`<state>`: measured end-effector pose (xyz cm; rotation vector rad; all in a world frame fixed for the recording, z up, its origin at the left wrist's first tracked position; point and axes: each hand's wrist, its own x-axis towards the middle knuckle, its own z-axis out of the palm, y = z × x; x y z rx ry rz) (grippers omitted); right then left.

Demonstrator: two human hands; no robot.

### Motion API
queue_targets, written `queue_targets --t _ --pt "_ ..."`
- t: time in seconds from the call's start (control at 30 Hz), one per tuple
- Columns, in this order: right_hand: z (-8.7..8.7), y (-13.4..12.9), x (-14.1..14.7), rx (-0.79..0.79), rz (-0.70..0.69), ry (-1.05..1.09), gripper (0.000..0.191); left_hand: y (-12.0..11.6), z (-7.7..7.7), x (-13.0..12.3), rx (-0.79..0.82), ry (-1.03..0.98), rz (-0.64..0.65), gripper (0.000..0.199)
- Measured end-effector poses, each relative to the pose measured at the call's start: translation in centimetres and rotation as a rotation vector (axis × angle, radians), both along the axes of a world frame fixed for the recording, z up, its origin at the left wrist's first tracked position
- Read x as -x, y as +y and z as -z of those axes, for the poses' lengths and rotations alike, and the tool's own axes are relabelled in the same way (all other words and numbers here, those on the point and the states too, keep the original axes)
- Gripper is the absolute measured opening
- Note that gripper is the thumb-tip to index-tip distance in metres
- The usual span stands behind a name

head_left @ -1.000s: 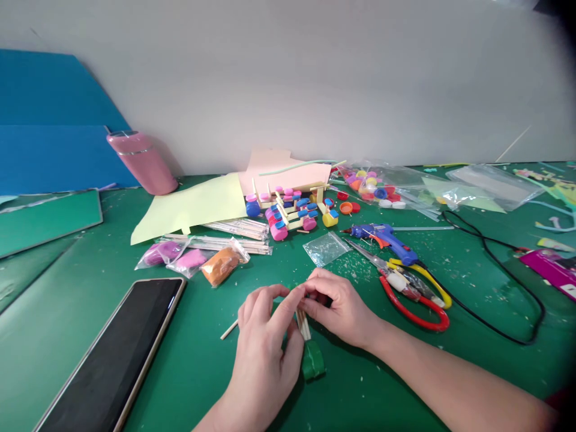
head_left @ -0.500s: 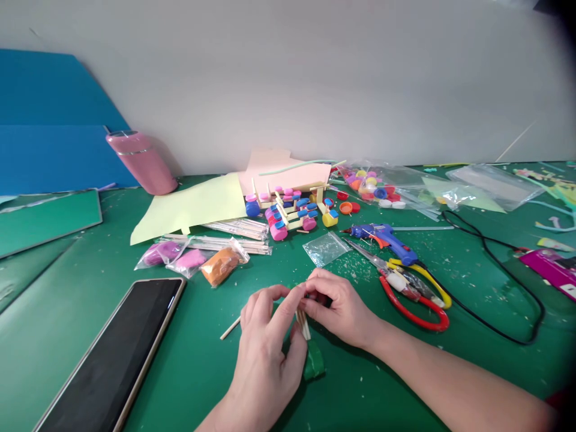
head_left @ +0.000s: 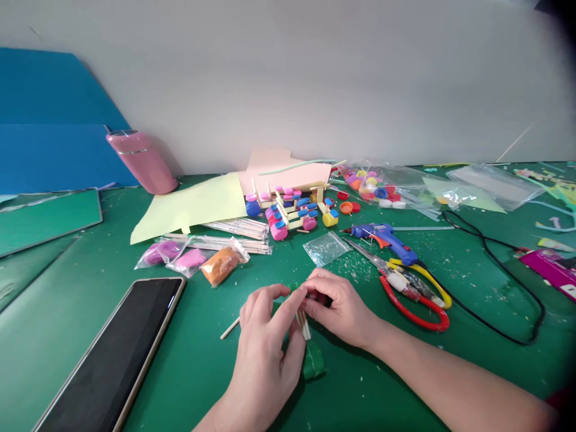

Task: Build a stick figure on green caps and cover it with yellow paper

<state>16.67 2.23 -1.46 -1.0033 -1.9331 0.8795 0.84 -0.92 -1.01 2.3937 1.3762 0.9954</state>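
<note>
Near the table's front, my left hand and my right hand meet at the fingertips over a small bundle of thin wooden sticks. A green wrapping piece surrounds the bundle's near end, and a bit of green shows beyond my fingers. My left fingers and thumb close around the bundle from the left. My right thumb and forefinger pinch at its far end; the pinched spot itself is hidden. One loose wooden stick pokes out on the left, partly behind my left hand.
A phone lies at left, with bagged clay behind it. Scissors and a blue glue gun with a black cord lie at right. Small bottle-cap models, a pink tumbler and bagged caps stand along the back.
Almost nothing differs. Both hands keep their hold on the stick bundle, with only a very slight shift of the fingers.
</note>
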Motion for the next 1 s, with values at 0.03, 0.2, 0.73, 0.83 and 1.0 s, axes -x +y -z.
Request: queue_targets --t 0.03,0.2,0.73,0.83,1.0 --pt "0.0 0.0 0.0 0.001 0.001 0.002 0.013 -0.01 0.02 -0.01 0.002 -0.001 0.001 0.044" --pt "0.05 -0.05 -0.06 0.008 0.004 -0.003 0.013 -0.14 0.24 0.03 -0.004 0.006 0.007 0.046" --pt "0.21 -0.11 -0.06 0.02 0.015 -0.032 0.015 0.0 0.33 0.1 -0.011 0.006 0.002 0.044" --pt "0.21 -0.1 -0.03 0.028 0.012 -0.015 0.014 -0.01 0.44 0.11 -0.018 -0.003 0.003 0.046" --pt "0.15 -0.08 -0.04 0.037 0.015 -0.01 0.014 0.01 0.43 0.12 -0.016 -0.02 -0.029 0.048"
